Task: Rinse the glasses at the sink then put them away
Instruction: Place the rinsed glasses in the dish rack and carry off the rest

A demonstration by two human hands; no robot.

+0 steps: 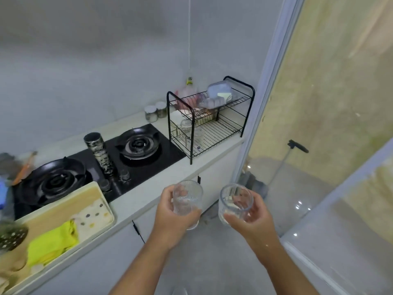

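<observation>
Counter (138,204) is seen at left, with gas hob (136,145) set into it and black dish rack (210,126) stood at its far end. Left hand (170,217) is curled round ribbed glass (187,202), right hand (254,221) round smooth glass (235,202). Both are held upright just off the counter edge, near each other but apart.
</observation>
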